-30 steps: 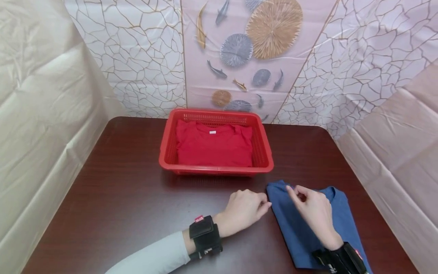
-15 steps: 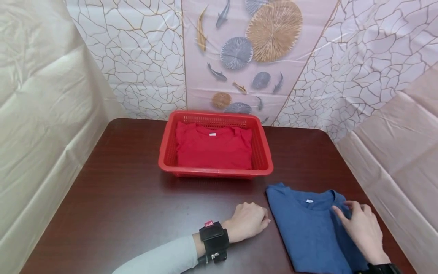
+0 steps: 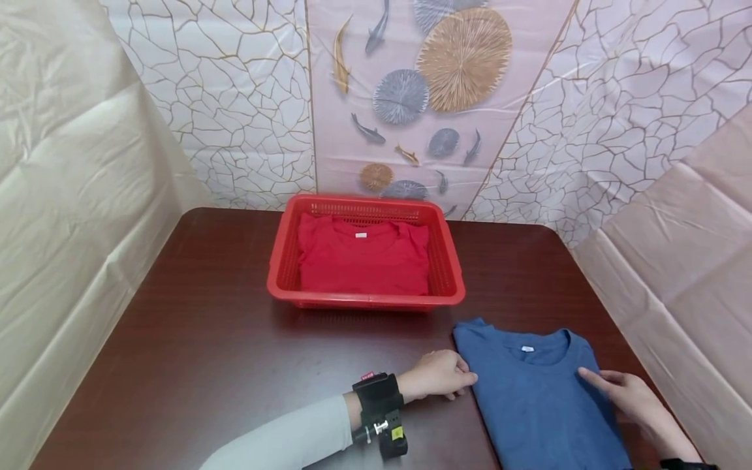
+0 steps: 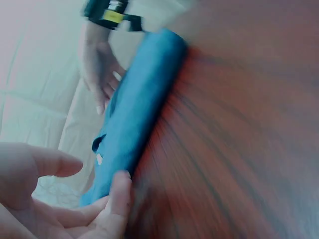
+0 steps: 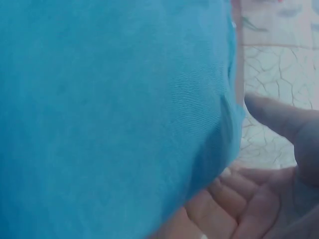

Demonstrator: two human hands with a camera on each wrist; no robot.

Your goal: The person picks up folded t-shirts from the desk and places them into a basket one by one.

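Observation:
A folded blue T-shirt (image 3: 546, 398) lies at the right front of the table, its collar and white label facing up. At its left edge is my left hand (image 3: 440, 375); in the left wrist view the fingertips (image 4: 121, 191) touch the side of the fold while the thumb (image 4: 60, 163) stands apart from the cloth. My right hand (image 3: 631, 395) is at the shirt's right edge. The right wrist view has its fingers (image 5: 219, 209) along the cloth's edge, partly hidden by it, and its thumb (image 5: 274, 117) raised apart from them.
A red plastic basket (image 3: 367, 300) stands at the back middle of the brown table (image 3: 194, 339). Inside it lies a folded red T-shirt (image 3: 364, 261). Patterned cloth (image 3: 252, 104) hangs behind the table, with plain cloth at both sides.
My right hand has moved from above the shirt's collar rightward and down to its right edge. The left hand has shifted slightly right to the left edge, its fingers less curled.

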